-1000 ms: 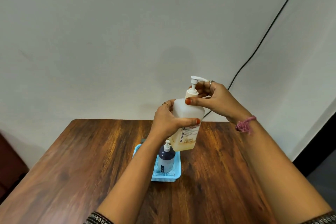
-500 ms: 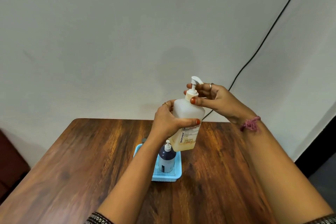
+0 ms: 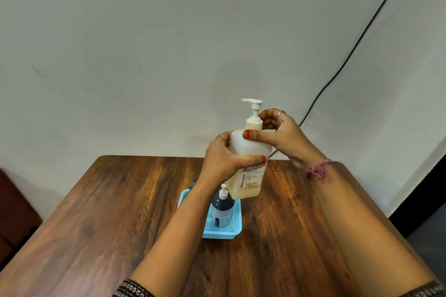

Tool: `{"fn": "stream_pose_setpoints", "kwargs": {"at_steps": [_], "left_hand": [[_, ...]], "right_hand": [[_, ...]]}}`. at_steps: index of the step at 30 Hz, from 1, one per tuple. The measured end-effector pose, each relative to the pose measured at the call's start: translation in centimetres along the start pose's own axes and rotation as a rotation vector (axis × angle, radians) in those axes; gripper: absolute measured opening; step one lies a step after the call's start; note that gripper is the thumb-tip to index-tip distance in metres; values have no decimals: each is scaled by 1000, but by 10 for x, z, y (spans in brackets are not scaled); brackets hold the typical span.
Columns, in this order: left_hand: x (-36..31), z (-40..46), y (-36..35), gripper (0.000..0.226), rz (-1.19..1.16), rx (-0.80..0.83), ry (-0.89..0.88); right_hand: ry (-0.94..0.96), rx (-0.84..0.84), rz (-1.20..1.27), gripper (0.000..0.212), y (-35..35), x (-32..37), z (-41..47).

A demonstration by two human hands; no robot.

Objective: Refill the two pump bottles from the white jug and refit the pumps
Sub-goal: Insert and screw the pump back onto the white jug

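Note:
I hold a translucent white pump bottle (image 3: 249, 152) with yellowish liquid low inside it, lifted above the table. My left hand (image 3: 225, 159) wraps its body from the left. My right hand (image 3: 281, 132) pinches the collar of its white pump (image 3: 253, 113), whose spout points left. Below it, a smaller dark blue pump bottle (image 3: 222, 210) stands upright in a light blue mesh tray (image 3: 235, 230) with its pump on. No white jug is in view.
The wooden table (image 3: 96, 224) meets a pale wall at its far edge. A black cable (image 3: 350, 55) runs down the wall to behind the bottle. A small dark object (image 3: 191, 185) peeks out behind the tray, mostly hidden by my left forearm.
The pump head has turned: its spout pointed right a second ago and points left now. My right fingers shifted around the collar. The bottle and my left hand stayed in place.

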State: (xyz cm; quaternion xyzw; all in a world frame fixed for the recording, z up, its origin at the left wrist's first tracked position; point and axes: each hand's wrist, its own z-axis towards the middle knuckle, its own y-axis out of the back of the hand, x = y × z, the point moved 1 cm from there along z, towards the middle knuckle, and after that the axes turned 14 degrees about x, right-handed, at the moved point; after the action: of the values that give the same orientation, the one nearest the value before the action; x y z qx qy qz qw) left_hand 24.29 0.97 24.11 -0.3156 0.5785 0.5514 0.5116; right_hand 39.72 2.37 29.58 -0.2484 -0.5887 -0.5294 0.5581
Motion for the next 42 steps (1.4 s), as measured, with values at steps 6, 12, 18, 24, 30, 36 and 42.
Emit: {"fn": "stream_pose_setpoints", "kwargs": {"at_steps": [6, 12, 18, 24, 30, 36, 42], "left_hand": [[-1, -1, 1, 79, -3, -2, 2], [-3, -1, 2, 74, -13, -9, -4], [-1, -2, 1, 75, -8, 19, 8], [0, 0, 0, 77, 8, -2, 2], [0, 2, -5, 74, 9, -85, -19], [3, 2, 0, 74, -27, -45, -15], [3, 2, -1, 78, -10, 13, -5]], "right_hand": [[18, 177, 115, 45, 8, 3, -4], [-2, -92, 92, 52, -10, 1, 2], [-39, 248, 124, 58, 8, 7, -6], [-15, 13, 25, 36, 0, 7, -8], [-59, -418, -116, 45, -29, 3, -5], [-69, -37, 63, 69, -12, -4, 0], [2, 33, 197, 44, -5, -8, -6]]}}
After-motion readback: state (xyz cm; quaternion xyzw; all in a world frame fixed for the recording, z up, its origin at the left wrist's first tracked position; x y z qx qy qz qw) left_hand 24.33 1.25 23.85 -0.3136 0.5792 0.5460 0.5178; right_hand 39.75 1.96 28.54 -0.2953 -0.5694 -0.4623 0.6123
